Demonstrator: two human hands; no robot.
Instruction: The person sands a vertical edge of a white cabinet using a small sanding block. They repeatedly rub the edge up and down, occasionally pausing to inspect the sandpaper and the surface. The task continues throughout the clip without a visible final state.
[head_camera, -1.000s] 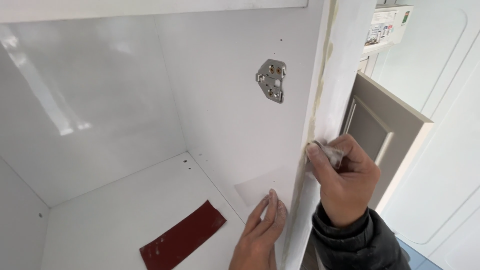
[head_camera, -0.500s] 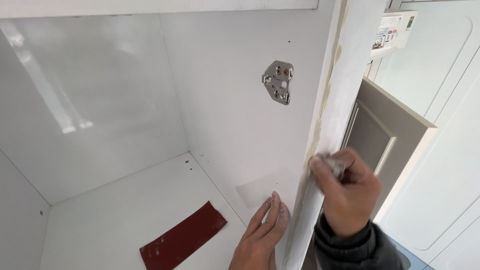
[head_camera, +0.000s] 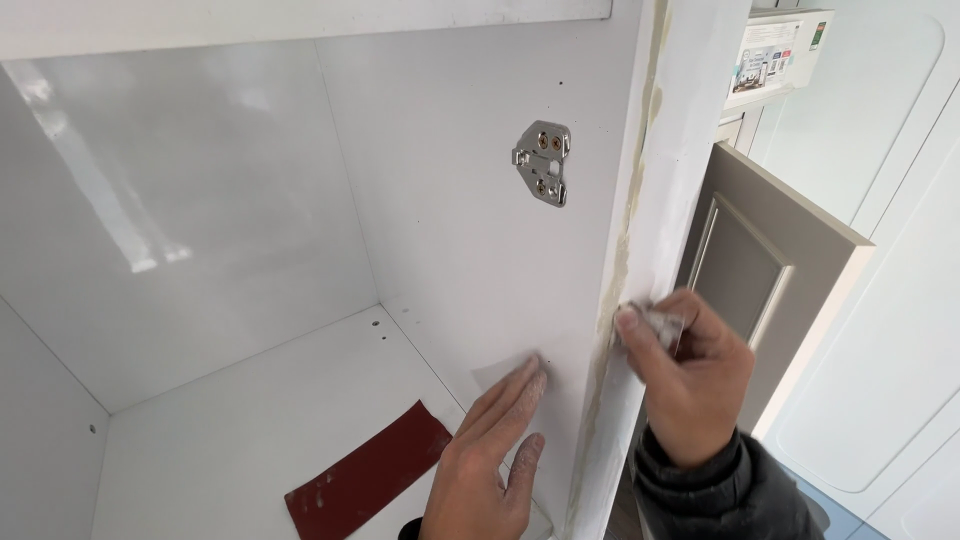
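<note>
both hands work: right hand (head_camera: 690, 385) fingers pinch small pad (head_camera: 660, 325), left hand (head_camera: 490, 460) flat on panel (head_camera: 470, 230).

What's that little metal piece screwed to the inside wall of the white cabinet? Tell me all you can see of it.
The metal hinge plate is a small, silvery, shiny bracket, roughly cross-shaped, lying flat against the white side panel of the cabinet, high up near its front edge. Brass-coloured screw heads show on it, with a raised middle section. No door or hinge arm is attached to it. Neither hand touches it: both are lower down, well below it.
</note>
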